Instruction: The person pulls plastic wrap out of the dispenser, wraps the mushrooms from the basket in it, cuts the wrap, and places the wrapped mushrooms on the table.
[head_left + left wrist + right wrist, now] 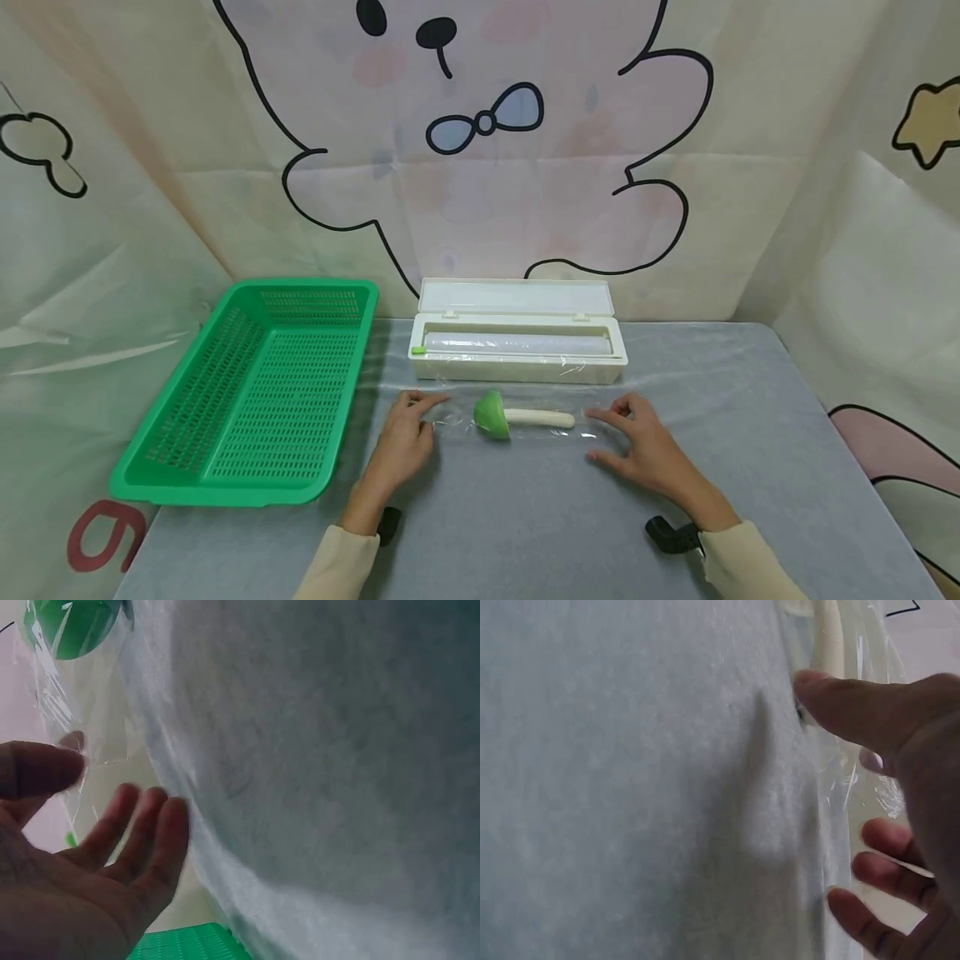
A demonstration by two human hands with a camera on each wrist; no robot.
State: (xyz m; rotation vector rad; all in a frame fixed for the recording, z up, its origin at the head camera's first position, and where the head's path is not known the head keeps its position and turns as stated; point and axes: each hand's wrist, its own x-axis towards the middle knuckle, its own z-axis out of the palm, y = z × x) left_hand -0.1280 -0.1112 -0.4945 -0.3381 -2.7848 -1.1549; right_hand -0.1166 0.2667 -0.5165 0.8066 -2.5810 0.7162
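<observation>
Closest to us we see two pale sleeves over the grey desk. The left hand pinches one end of a clear film between thumb and forefinger. The right hand grasps nothing, its thumb well apart from the fingertips at the film's other end; we cannot tell whether they touch it. Between the hands, nearer the desk's far edge, the green-capped mushroom lies under the film, its white stem toward the right edge. Along the left edge we find a green basket. At the far edge stands a white box, lid up, a film roll inside; behind it hangs a cloth with a cartoon animal.
</observation>
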